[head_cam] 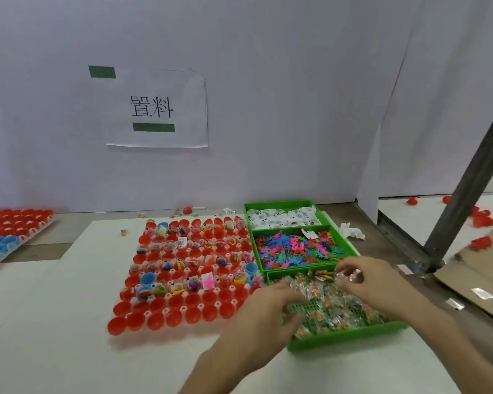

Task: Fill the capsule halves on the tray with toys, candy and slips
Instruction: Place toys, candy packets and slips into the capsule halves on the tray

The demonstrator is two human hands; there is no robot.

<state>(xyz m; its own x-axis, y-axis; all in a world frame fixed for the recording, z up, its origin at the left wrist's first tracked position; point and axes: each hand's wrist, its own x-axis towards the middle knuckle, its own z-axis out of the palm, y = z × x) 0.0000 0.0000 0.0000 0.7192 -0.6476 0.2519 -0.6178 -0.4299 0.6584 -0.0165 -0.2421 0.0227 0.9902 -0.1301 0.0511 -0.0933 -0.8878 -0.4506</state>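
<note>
Two hands (268, 311) (376, 282) in candy (339, 305), nearest of three bins (345, 336)

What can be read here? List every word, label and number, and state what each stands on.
"置料": on the paper sheet taped to the wall; its green bars show no text.
The slips in the far green bin: dark print, too small to read.
Those in the capsule halves: too small to read.
The candy wrappers: blurred, unreadable.
</note>
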